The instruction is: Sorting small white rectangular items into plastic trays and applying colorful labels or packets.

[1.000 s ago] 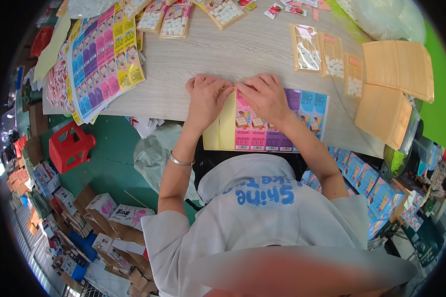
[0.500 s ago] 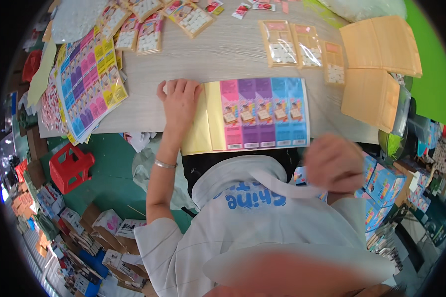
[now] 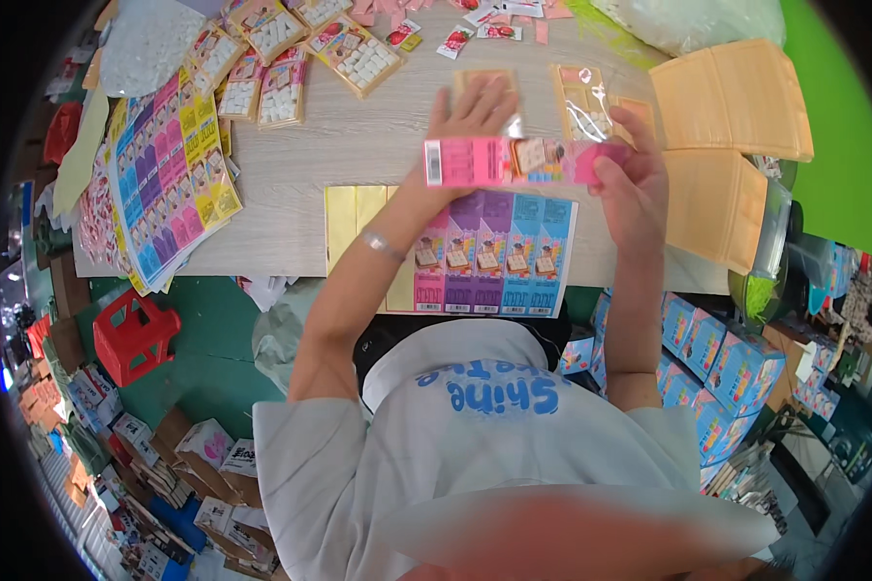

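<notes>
A long pink printed label (image 3: pixel 470 161) is pinched at its right end by my right hand (image 3: pixel 635 179), between thumb and fingers. It stretches leftward across my left wrist. My left hand (image 3: pixel 470 111) reaches past it with fingers stretched out over a small tan tray with a clear cover (image 3: pixel 489 77); whether it touches the tray is hard to tell. Below both hands lies a label sheet (image 3: pixel 499 254) at the table's near edge, with pink, purple and blue labels and bare yellow backing on its left. My left forearm covers part of that sheet.
Another covered tray (image 3: pixel 581 97) stands near my right hand, beside stacked tan empty trays (image 3: pixel 731 102). Filled trays (image 3: pixel 358 58) with white pieces sit at the far left, above a pile of label sheets (image 3: pixel 170 169). Small red-and-white packets (image 3: pixel 455 41) lie at the back.
My left hand has left the sheet's left part and moved right and away, over a tray. My right hand has risen from near my body, now showing the pink label. The sheet has shifted slightly left.
</notes>
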A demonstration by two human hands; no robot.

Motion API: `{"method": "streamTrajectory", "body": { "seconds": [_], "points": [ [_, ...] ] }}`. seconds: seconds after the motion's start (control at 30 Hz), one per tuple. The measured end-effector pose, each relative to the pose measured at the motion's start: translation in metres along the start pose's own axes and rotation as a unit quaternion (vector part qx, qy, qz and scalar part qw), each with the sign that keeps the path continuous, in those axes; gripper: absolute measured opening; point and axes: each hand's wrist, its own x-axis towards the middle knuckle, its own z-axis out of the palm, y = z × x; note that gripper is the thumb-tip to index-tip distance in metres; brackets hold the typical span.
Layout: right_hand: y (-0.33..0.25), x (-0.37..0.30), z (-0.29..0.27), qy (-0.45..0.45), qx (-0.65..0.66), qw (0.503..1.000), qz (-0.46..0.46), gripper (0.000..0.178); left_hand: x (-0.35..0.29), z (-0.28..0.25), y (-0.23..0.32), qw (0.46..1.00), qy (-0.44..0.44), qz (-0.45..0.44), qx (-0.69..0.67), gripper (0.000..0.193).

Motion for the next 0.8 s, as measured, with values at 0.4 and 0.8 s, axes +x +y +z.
{"method": "streamTrajectory", "body": {
  "seconds": [0.4,0.8],
  "points": [
    [0.082,0.078,0.051,-0.003,-0.136,0.987,0.089,0.054,-0.037,-0.068,-0.026,0.702,0.102,-0.48,-0.516,0.029],
    [0.089,0.094,0.059,0.032,-0.39,0.919,0.044,0.062,-0.03,-0.047,-0.013,0.832,0.086,-0.487,-0.253,0.029]
  ]
}}
